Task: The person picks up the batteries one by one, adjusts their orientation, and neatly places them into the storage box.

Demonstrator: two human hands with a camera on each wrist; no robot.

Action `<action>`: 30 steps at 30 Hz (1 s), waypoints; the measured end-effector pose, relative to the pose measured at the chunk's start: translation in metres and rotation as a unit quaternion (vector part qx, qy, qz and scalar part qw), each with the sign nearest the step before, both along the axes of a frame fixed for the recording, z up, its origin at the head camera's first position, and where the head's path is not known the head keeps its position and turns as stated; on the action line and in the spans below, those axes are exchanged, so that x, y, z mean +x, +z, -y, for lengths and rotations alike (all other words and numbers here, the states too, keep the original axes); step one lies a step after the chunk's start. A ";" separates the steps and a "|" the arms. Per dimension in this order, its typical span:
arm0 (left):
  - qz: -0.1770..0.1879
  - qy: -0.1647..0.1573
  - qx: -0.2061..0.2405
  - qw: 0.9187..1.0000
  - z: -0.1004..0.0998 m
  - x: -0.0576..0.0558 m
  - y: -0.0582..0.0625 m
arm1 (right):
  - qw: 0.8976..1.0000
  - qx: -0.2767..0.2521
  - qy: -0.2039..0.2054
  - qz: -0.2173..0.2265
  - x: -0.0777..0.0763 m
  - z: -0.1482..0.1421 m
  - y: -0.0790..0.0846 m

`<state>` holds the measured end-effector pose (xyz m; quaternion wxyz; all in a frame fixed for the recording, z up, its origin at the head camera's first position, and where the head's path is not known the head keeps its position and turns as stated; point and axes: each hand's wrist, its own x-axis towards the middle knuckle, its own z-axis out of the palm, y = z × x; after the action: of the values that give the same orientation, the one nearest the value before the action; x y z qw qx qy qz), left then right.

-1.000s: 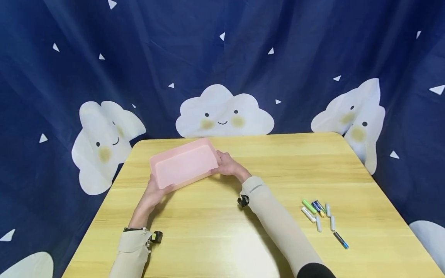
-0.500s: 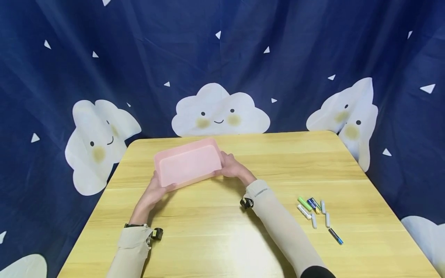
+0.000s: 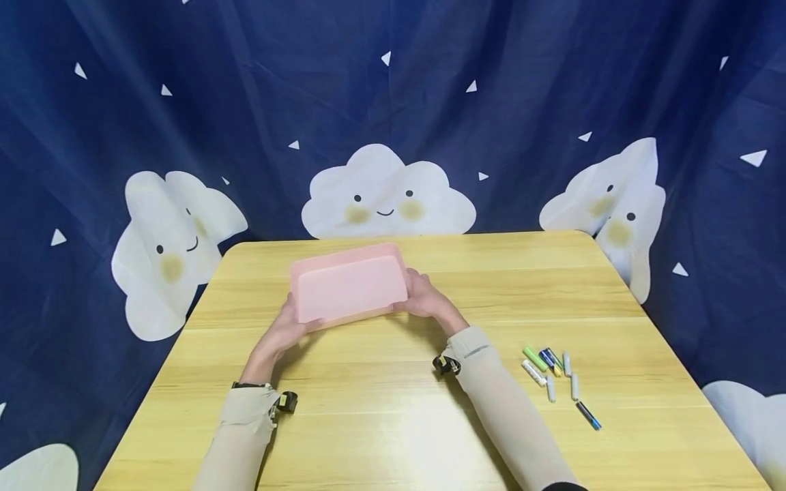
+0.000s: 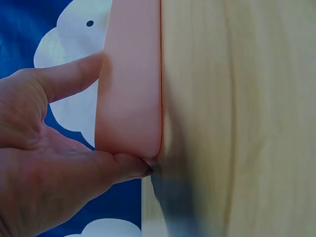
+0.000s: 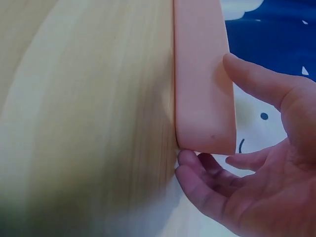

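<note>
A shallow pink rectangular tray [image 3: 351, 288] with nothing visible inside is at the far left-middle of the table, slightly askew. My left hand [image 3: 286, 329] grips its left end, the thumb over the near side. At the opposite end my right hand [image 3: 425, 296] holds the tray, fingers curled round the corner. In the left wrist view, the thumb and a finger span the pink wall [image 4: 129, 84]. The right wrist view has the fingers bent at the tray's end [image 5: 205, 98]. Whether its underside touches the wood cannot be told.
Several batteries lie loosely grouped on the right of the wooden table [image 3: 368, 423]: a green one [image 3: 534, 359], a white one [image 3: 533, 373], grey ones and a black-and-blue one [image 3: 588, 415]. A dark blue cloud-print curtain [image 3: 393, 102] hangs behind the table.
Both hands have shifted the pink tray to the right, and it is turned a little straighter to the table's far edge. The batteries lie as before; the head view has moved slightly.
</note>
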<state>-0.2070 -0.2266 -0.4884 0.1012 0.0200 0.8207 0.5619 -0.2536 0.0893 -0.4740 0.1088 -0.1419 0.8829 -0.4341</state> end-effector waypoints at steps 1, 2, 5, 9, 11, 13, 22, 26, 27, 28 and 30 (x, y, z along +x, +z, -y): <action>0.000 -0.003 -0.001 1.000 -0.002 -0.001 0.001 | 1.000 0.003 -0.005 0.002 0.001 -0.002 0.000; 0.001 -0.005 -0.002 1.000 -0.004 -0.001 0.001 | 1.000 0.004 -0.009 0.003 0.002 -0.003 0.000; 0.003 -0.011 -0.002 1.000 -0.009 -0.004 0.001 | 1.000 0.010 -0.025 0.005 0.005 -0.009 -0.001; 0.005 -0.018 0.001 1.000 -0.016 -0.005 -0.001 | 0.999 0.014 -0.037 0.008 0.009 -0.016 -0.001; 0.006 -0.021 0.000 1.000 -0.018 -0.006 -0.001 | 0.999 0.016 -0.038 0.009 0.012 -0.019 -0.001; 0.007 -0.023 -0.001 1.000 -0.021 -0.007 -0.002 | 0.999 0.018 -0.041 0.007 0.014 -0.023 0.000; -0.014 -0.050 0.030 0.998 -0.038 -0.016 -0.006 | 0.997 0.020 -0.072 0.034 0.019 -0.044 0.004; -0.006 -0.051 0.026 0.998 -0.044 -0.018 -0.006 | 0.996 0.014 -0.078 0.049 0.021 -0.050 0.006; -0.007 -0.053 0.026 0.998 -0.045 -0.019 -0.006 | 0.996 0.012 -0.078 0.051 0.021 -0.051 0.006; -0.004 -0.052 0.025 0.998 -0.047 -0.019 -0.006 | 0.996 0.010 -0.076 0.050 0.021 -0.053 0.006; 0.000 -0.051 0.022 0.998 -0.049 -0.021 -0.006 | 0.996 0.009 -0.072 0.046 0.020 -0.055 0.006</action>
<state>-0.2275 -0.1778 -0.4941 0.1294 0.0634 0.8059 0.5742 -0.2331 0.1445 -0.4680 0.1192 -0.0568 0.8886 -0.4393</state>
